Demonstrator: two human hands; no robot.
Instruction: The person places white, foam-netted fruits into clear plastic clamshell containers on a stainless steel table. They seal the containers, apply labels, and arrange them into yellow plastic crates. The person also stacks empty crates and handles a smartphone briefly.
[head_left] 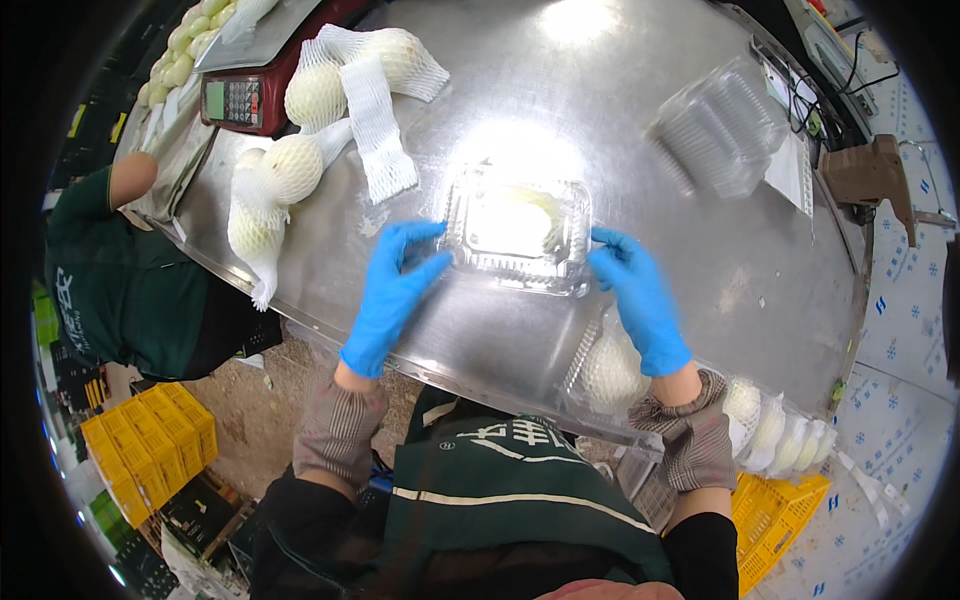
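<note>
A clear plastic clamshell box (515, 265) sits on the metal table in front of me. Something pale green (548, 218) shows inside, though glare off the lid washes out much of it. Both hands wear blue gloves, with checked cuffs on the wrists. My left hand (392, 285) is at the box's left side, thumb and forefinger spaced along its edge. On the opposite side, the fingers of my right hand (632, 285) bend against the box's rim. Near my right wrist lies a pale round piece of produce in a foam net (612, 372), partly in another clear box.
More netted pale produce (295, 168) and a foam sleeve (378, 130) lie at left, beside a red scale (245, 100). A stack of clear boxes (725, 125) stands far right. A brown tape dispenser (872, 180) is beyond it. Another person's dark green sleeve (85, 205) borders the left.
</note>
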